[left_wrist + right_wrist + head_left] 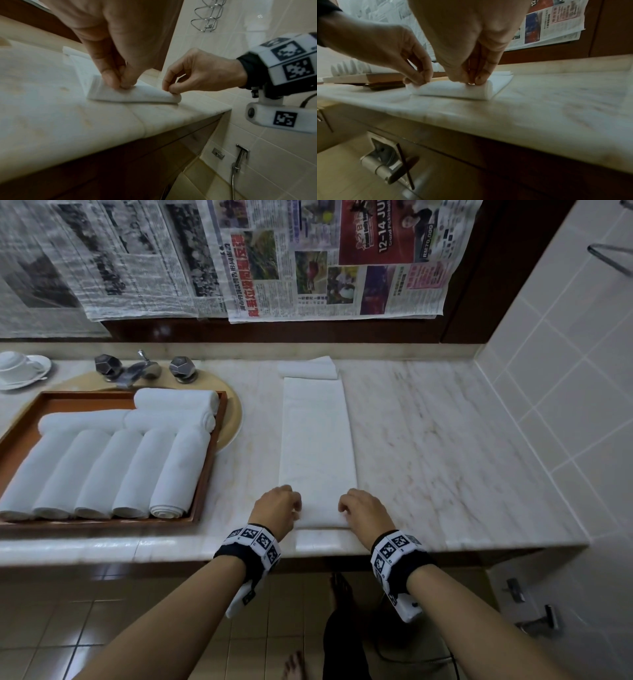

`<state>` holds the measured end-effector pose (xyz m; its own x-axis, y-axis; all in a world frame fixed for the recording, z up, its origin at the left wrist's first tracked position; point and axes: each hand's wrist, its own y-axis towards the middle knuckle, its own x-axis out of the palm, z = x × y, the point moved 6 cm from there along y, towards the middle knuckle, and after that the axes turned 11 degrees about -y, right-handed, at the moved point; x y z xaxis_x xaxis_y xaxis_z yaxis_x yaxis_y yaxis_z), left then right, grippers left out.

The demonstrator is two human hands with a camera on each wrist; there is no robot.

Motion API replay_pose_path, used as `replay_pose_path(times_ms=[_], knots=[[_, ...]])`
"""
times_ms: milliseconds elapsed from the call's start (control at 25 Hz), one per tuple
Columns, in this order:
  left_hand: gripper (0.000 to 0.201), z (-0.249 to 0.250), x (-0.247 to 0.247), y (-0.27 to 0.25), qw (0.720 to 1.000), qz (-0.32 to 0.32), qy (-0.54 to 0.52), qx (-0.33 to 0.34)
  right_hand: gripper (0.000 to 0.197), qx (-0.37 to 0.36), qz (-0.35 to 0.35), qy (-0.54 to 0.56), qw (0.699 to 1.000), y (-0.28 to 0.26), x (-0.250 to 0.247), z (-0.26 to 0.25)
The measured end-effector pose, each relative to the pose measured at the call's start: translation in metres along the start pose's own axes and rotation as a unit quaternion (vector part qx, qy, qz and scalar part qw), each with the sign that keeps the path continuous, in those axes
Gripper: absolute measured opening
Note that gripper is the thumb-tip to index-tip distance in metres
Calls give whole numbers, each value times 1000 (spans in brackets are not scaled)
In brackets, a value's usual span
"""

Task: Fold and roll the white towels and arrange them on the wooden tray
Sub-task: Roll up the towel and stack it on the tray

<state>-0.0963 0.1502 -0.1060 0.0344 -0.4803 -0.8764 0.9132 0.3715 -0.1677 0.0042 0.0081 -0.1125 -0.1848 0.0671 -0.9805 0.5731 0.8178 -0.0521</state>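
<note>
1. Head view: a long folded towel point(317, 440) lies flat on the marble counter point(445, 440), its near end turned up into a low roll at the counter's front edge. The left hand point(275, 508) and right hand point(364, 510) curl over that roll's two ends, fingers hidden under the knuckles. Another folded towel point(308, 369) sits just beyond the far end. To the left, the tray point(209, 460) holds seven rolled towels point(120, 467), its left side cut off. A tap point(145, 369) and a cup point(17, 366) stand behind it; newspaper point(308, 258) covers the wall.
2. Left wrist view: the left hand point(116, 56) pinches the rolled edge; the right hand point(197, 77) pinches the other end. A wire rack point(208, 14) hangs on the tiled wall.
3. Right wrist view: both hands grip the roll point(453, 90); the tray is blurred behind the left hand.
</note>
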Motion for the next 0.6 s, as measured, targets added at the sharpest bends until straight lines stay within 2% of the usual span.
replay_pose_path(times_ms=[160, 240, 320, 600], knots=[[18, 3, 11, -14, 998, 15, -40, 45, 12, -39, 16, 2, 999, -12, 11, -14], [17, 1, 15, -19, 997, 24, -48, 50, 25, -56, 10, -2, 998, -16, 11, -15], [24, 0, 18, -16, 999, 8, -30, 40, 33, -60, 4, -11, 998, -14, 11, -13], [24, 5, 17, -2, 998, -23, 39, 39, 15, -77, 11, -52, 996, -1, 11, -8]])
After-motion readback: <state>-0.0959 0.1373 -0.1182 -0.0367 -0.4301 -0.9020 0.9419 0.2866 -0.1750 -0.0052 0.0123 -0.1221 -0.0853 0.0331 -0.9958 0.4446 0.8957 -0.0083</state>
